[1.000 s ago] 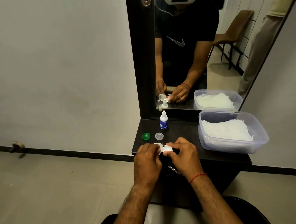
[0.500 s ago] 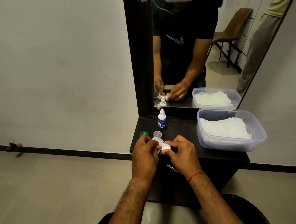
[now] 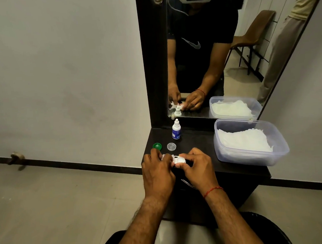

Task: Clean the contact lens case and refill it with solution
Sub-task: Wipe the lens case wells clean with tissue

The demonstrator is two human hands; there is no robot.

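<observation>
A white contact lens case (image 3: 179, 159) is held just above the dark shelf (image 3: 199, 144). My right hand (image 3: 197, 166) pinches its right well between thumb and fingers. My left hand (image 3: 156, 172) holds a small piece of white tissue (image 3: 166, 157) at the case's left well. A green cap (image 3: 157, 146) and a clear cap (image 3: 171, 146) lie on the shelf just behind my hands. The small white solution bottle (image 3: 176, 129) with a blue label stands upright further back, by the mirror.
A clear plastic tub (image 3: 252, 154) of white tissues fills the shelf's right side. The mirror (image 3: 218, 52) rises behind the shelf, with a plain wall to the left. A metal drawer handle (image 3: 186, 183) sticks out below my right hand. Tiled floor lies below.
The camera tilted slightly; my left hand's fingers shifted over the case's left well with the tissue, uncovering the green cap again. The right hand keeps its hold.
</observation>
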